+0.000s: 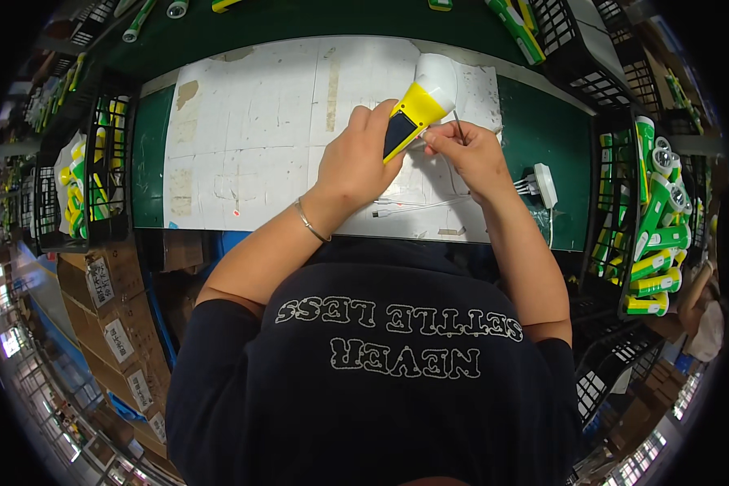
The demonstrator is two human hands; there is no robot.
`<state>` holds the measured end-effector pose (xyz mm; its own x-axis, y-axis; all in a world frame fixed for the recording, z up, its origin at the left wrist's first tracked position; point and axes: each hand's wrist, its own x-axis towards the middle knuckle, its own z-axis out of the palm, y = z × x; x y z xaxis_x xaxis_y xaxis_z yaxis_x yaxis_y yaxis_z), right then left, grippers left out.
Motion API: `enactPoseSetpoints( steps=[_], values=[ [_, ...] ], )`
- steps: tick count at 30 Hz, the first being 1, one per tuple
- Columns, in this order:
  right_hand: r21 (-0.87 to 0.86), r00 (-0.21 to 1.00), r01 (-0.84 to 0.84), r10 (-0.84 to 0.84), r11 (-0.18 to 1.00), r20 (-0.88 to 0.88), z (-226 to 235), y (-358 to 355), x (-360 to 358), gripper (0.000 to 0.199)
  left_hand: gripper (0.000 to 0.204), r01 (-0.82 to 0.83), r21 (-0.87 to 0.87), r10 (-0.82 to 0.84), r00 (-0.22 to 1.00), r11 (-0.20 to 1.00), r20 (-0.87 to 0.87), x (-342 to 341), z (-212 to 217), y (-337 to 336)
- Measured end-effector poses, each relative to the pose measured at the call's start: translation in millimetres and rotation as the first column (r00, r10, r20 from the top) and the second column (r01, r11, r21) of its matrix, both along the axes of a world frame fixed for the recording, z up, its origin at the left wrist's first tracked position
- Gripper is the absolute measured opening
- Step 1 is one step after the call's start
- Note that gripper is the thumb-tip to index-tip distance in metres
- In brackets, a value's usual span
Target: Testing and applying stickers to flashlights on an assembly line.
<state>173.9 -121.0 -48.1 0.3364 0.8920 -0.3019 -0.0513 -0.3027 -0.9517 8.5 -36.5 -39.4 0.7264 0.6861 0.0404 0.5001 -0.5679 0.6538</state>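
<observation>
My left hand is wrapped round a yellow flashlight with a white head and a dark panel on its side. The flashlight is tilted, its head pointing away from me. My right hand pinches the white end of a thin cable against the flashlight's right side. Whether that end sits in the flashlight or only touches it, I cannot tell. Below my hands, white charging cables with small plugs lie on the white sheet. By my right wrist is a white charger block with several cables joined to it.
A worn white sheet covers the middle of the green table. Black crates of green and yellow flashlights stand at left and right. More flashlights lie along the far side. Cardboard boxes are stacked at lower left.
</observation>
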Motion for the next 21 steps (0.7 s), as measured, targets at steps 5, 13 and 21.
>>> enactPoseSetpoints(
  steps=[5, 13, 21],
  values=[
    [0.011, 0.999, 0.017, -0.016, 1.0, -0.039, 0, 0, 0, 0.018, 0.059, 0.021, 0.048, -0.022, 0.999, 0.999, 0.025, 1, -6, 3],
    [0.156, 0.832, -0.15, 0.04, 0.976, 0.553, 24, -18, -24, 0.046, 0.049, 0.409, -0.809, 0.309, 0.774, 0.422, 0.552, 0, 0, 29],
    [0.258, 0.721, -0.15, -0.073, 0.954, 0.689, 13, -22, -19, 0.059, 0.056, 0.423, -0.435, -0.124, 0.815, 0.795, 0.565, 10, 34, 4]
  ],
)
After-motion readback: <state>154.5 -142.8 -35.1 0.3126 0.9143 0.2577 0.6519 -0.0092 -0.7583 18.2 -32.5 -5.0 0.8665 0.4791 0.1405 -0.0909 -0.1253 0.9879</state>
